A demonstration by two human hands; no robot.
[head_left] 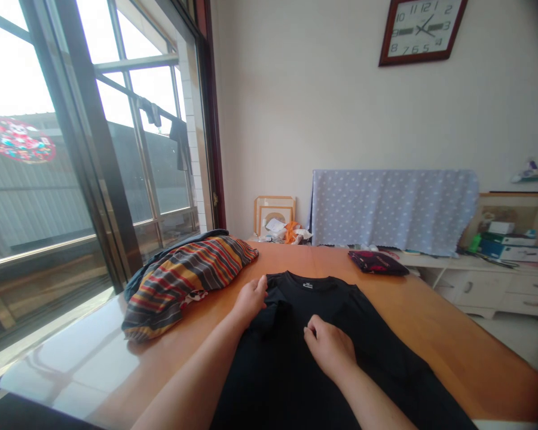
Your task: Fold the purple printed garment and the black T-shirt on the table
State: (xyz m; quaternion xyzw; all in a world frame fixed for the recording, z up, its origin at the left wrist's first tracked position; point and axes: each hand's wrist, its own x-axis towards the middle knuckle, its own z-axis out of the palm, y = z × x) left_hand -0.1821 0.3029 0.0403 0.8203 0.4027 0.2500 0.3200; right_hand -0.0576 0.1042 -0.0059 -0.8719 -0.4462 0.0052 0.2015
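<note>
A black long-sleeved shirt [291,370] lies spread on the table, its neckline and small white label print facing up at the far end. My left hand [250,300] is at the shirt's left shoulder, fingers stretched and close together, beside a bunched fold of the black cloth. Above the middle of the shirt is my right hand [330,346], its fingers curled inward; whether cloth is pinched in them is hidden. To the left lies a heap of clothes with a striped garment [197,275] on top.
The orange-brown table [457,352] reaches toward the wall. A folded dark red garment [376,263] sits at its far right. Beyond are a cloth-covered object [390,209], a white cabinet [511,289] and picture frames [274,206]. A glass window [147,143] borders the left side.
</note>
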